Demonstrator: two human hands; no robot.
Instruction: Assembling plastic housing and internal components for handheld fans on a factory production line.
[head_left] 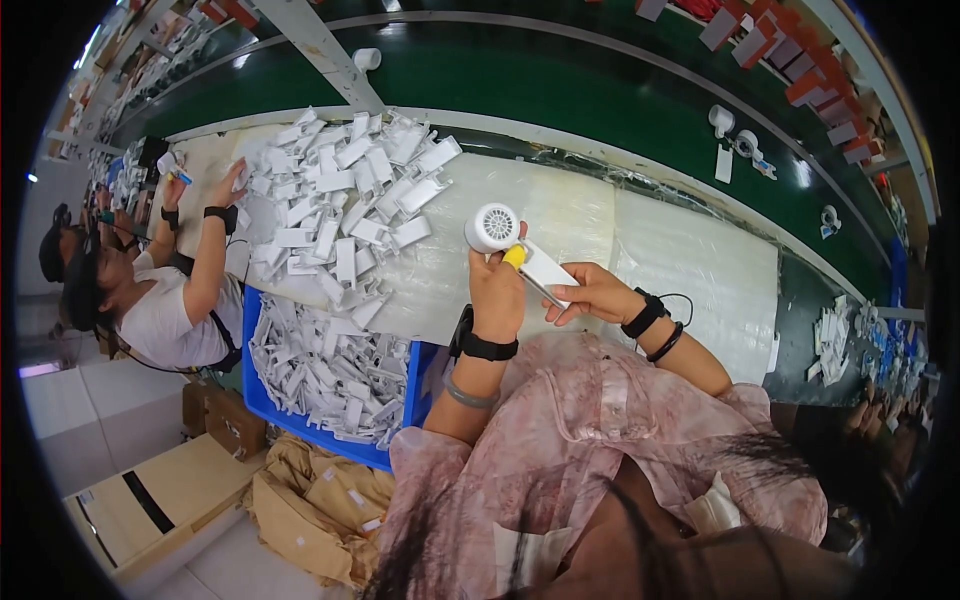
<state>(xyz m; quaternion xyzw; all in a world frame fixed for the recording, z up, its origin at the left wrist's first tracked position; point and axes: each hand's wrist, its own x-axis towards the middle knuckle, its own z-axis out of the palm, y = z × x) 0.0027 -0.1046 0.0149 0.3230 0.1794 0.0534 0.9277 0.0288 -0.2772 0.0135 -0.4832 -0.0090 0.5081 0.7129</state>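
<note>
My left hand [496,305] is closed around a white device that looks like a small handheld fan, its round grille head [494,228] facing up above the fingers. Something yellow [515,256], perhaps a finger cover, shows at the thumb tip. A long white handle shell [543,268] slants from the fan head toward the right. My right hand [592,292] pinches the shell's lower end between thumb and fingers. Whether shell and head are joined is hard to tell. Both hands are above the plastic-wrapped work surface [560,200].
Many loose white shells [350,175] are heaped left of my hands. A blue bin [262,400] full of white parts stands below them. Beyond runs a green conveyor [600,95] carrying a few white parts. A co-worker [165,310] works at the far left. Brown paper [310,510] lies beneath.
</note>
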